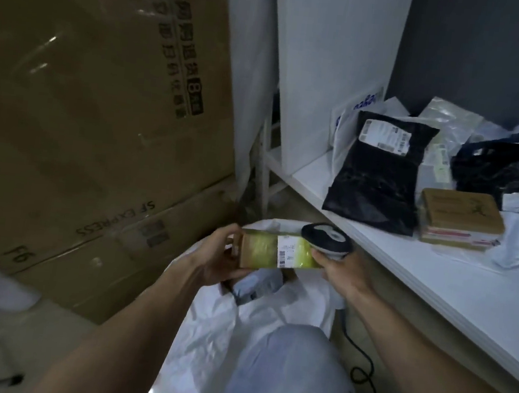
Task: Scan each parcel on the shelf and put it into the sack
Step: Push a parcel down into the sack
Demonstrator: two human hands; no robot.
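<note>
A small cardboard parcel (pixel 278 252) is held over the open sack (pixel 238 328), its left end pinched in the left hand (pixel 220 256). The right hand (pixel 336 273) is closed round the scanner (pixel 327 239) at the label. The parcel is judged light and stiff, the tape slippery; it is best gripped by its ends.

A single head-worn camera looks forward and steeply down, close over the hands. The shelf (pixel 403 275) runs along the frame's right side.
</note>
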